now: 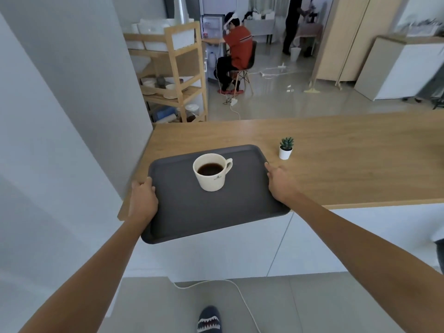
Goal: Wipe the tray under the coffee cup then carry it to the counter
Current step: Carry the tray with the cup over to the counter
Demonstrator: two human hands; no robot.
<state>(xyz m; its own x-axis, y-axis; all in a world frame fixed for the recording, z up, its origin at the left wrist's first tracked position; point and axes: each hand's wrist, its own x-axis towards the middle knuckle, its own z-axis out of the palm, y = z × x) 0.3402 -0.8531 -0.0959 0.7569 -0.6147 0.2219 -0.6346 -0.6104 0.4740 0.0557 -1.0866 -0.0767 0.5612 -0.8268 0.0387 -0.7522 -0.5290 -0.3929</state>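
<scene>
A dark grey tray [187, 212] hangs partly over the near left end of the wooden counter [336, 164], its near edge jutting past the counter's front. On it stands a cream coffee cup [211, 179] holding black coffee, its handle pointing right. My left hand [143, 200] grips the tray's left rim with the thumb on top. My right hand [280, 180] grips the right rim. I cannot tell whether the tray rests on the counter or is held just above it.
A small potted succulent [286, 149] stands on the counter just right of the tray. A grey wall [72, 116] closes the left side. A white cable [240, 294] runs across the floor by my slipper [209, 319]. Beyond are wooden shelves [177, 75] and two people.
</scene>
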